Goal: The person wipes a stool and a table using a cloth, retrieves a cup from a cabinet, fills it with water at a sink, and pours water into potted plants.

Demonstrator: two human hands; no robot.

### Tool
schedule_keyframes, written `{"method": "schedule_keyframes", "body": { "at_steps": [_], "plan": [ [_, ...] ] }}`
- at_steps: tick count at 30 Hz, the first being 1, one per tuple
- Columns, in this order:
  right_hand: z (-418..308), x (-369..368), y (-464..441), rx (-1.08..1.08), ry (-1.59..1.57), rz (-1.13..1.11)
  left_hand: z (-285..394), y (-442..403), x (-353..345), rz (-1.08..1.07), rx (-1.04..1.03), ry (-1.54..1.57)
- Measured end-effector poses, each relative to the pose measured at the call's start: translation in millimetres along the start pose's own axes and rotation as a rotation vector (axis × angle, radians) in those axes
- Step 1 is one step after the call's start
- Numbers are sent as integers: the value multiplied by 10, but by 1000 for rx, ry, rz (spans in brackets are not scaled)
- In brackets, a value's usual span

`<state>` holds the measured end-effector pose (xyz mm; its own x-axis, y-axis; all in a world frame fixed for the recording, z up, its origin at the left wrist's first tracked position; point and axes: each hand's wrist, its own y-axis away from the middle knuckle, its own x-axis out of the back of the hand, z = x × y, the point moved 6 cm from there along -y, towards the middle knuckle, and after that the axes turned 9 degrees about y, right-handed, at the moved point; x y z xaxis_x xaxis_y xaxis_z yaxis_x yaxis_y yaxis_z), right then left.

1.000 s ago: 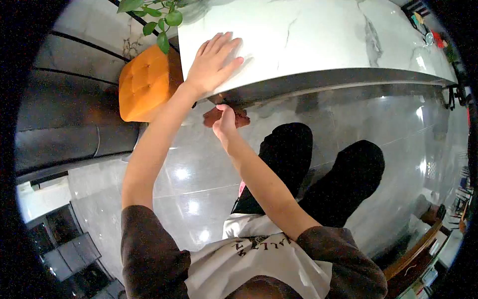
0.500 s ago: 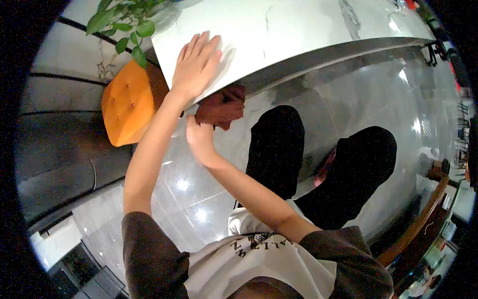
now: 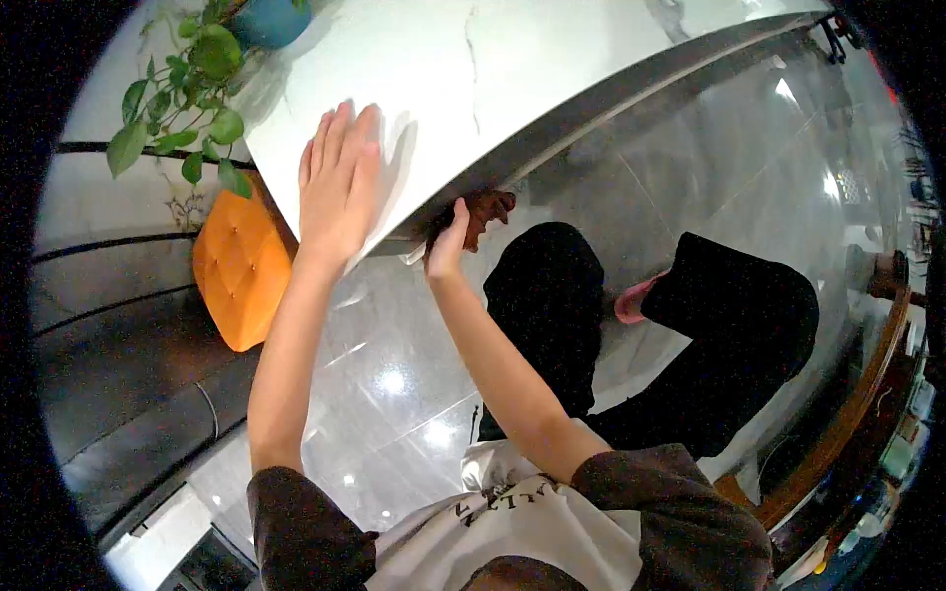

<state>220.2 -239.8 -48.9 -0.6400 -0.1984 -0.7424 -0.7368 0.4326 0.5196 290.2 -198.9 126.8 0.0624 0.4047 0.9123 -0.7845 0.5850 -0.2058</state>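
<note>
My left hand (image 3: pixel 337 192) lies flat on the white marbled tabletop (image 3: pixel 424 74), fingers stretched out near the corner. Below the table's edge, my right hand (image 3: pixel 449 246) holds a crumpled brown cloth (image 3: pixel 487 211) against the dark side of the table (image 3: pixel 562 123). The thumb points up along the side, and part of the cloth sticks out past the hand. The other fingers of that hand are mostly hidden.
A leafy plant (image 3: pixel 215 59) in a blue pot (image 3: pixel 274 22) stands at the table's far left. An orange tufted seat (image 3: pixel 236 271) is left of the table, beside a dark sofa (image 3: pixel 118 374). My black-trousered knees (image 3: pixel 547 286) are close on the right, above grey floor tiles (image 3: pixel 379 345).
The view has shifted, showing the blue pot. My right hand has turned from hanging low with the cloth to thumb-up, pressing it beneath the edge. The left hand stays flat.
</note>
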Motion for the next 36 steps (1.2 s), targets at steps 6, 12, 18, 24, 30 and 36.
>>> {"method": "schedule_keyframes", "body": {
  "at_steps": [6, 12, 18, 24, 30, 36],
  "plan": [
    [-153, -249, -7, 329, 394, -151, -81, -53, -61, -10, -57, -57],
    [-339, -104, -399, 452, 282, -29, -45, -22, -29, -49, 17, -21],
    [-643, 155, -653, 109, -39, 74, 15, -38, -17, -48, -8, -35],
    [-881, -303, -336, 363, 170, -55, -36, -30, -53, -54, 8, -14],
    [-1035, -90, -829, 434, 120, 75, -63, -49, -97, -50, -14, -147],
    [-1361, 221, -1151, 291, -35, 133, -83, -81, -77, -37, -25, -139]
  ]
}}
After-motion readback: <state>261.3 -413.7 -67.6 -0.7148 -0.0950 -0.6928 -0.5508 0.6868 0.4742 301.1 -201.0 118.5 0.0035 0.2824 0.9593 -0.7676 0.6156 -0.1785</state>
